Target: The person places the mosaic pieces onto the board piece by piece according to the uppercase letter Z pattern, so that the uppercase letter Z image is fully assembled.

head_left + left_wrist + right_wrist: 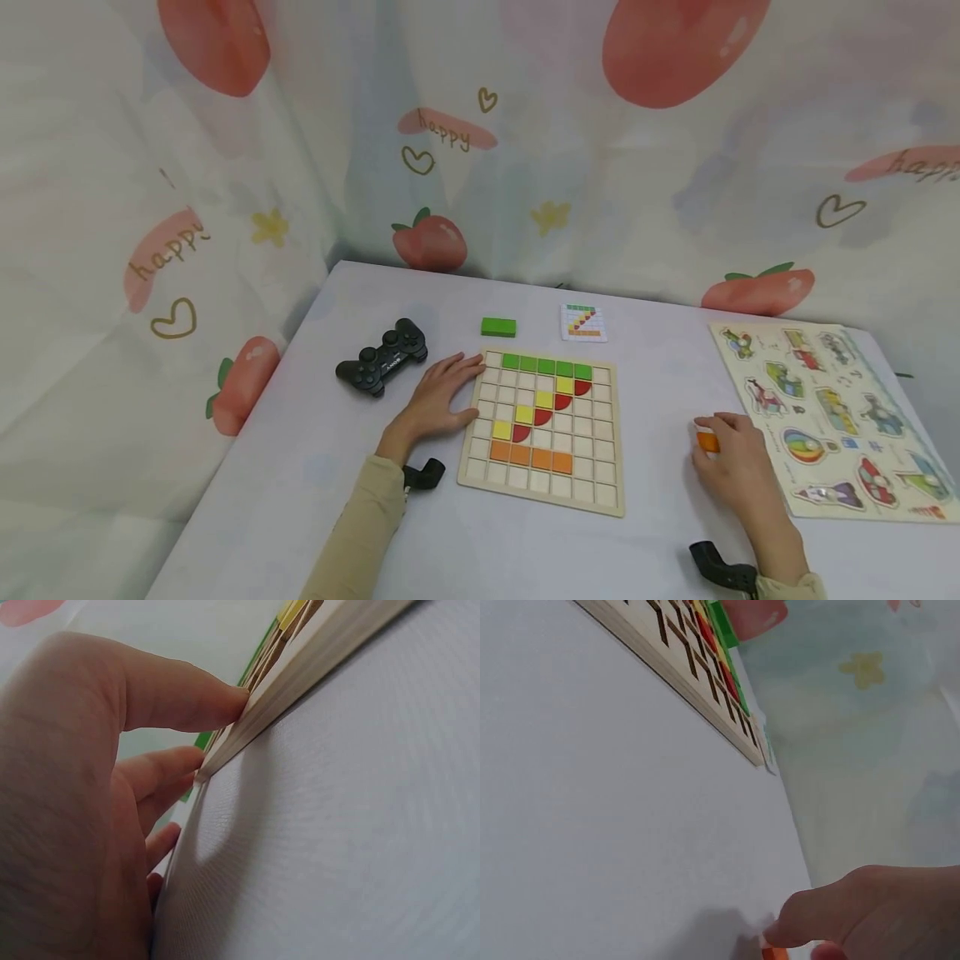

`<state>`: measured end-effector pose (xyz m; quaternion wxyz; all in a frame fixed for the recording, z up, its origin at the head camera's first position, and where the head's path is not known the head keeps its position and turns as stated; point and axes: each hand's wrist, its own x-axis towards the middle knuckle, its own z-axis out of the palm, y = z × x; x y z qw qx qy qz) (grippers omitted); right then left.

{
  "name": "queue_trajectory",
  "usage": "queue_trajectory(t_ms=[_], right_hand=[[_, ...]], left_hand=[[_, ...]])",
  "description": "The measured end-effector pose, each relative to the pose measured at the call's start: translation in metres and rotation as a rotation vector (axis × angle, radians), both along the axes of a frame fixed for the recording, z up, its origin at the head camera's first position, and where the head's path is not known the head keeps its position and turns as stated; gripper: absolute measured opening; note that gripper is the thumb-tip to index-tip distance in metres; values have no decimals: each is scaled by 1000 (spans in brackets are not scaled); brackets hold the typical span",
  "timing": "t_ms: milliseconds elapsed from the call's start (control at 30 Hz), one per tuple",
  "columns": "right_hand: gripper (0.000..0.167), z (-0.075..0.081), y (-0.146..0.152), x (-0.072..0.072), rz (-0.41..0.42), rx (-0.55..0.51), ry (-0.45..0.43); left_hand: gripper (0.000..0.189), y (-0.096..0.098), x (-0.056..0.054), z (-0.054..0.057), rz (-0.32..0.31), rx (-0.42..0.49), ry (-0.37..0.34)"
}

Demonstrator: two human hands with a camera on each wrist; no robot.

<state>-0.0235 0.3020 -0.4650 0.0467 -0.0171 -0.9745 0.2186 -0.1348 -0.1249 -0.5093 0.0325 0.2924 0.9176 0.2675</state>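
Note:
In the head view a wooden grid board (617, 450) lies mid-table, with green squares along its top, a slanting line of yellow squares and red rounded pieces, and a row of orange squares (541, 458) low down. My left hand (433, 398) rests at the board's left edge, fingers extended; the left wrist view has the thumb (187, 696) touching the wooden rim. Away to the right, my right hand (735, 461) pinches an orange block (707, 442) between thumb and fingers, low over the table. Only a corner of that block (775, 953) shows in the right wrist view.
Beyond the board lie a green block (498, 327) and a small pattern card (583, 323). A black game controller (382, 358) sits at the left. On the right, beside my right hand, is a picture puzzle board (757, 365). A printed curtain hangs behind the table.

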Motion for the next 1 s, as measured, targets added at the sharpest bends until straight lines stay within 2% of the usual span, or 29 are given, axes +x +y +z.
queue_trajectory(t_ms=[100, 200, 267, 333, 433, 500, 567, 700, 900, 1000], right_hand=[[34, 6, 6, 1, 3, 22, -70], [31, 7, 9, 1, 22, 20, -92], [27, 5, 8, 2, 29, 12, -50], [24, 2, 1, 3, 52, -5, 29], [24, -2, -25, 5, 160, -40, 184], [26, -3, -49, 7, 252, -63, 241], [26, -4, -72, 12, 350, -71, 255], [23, -8, -96, 17, 449, -72, 265], [22, -11, -106, 12, 459, -89, 355], [20, -13, -107, 11, 469, -90, 366]], left_hand=[[73, 1, -1, 0, 1, 0, 4], [73, 1, 0, 1, 4, 4, 2], [73, 1, 0, 1, 4, 2, -3], [73, 1, -1, 2, 4, -3, -7], [73, 1, -3, 3, 6, -4, 2], [73, -1, -3, 3, 9, 4, 6], [73, -2, -2, 2, 7, 8, 5], [73, -3, 1, 0, -6, 16, -8], [72, -3, -2, 3, 5, 19, 5], [72, -4, -3, 6, 9, 9, -14]])
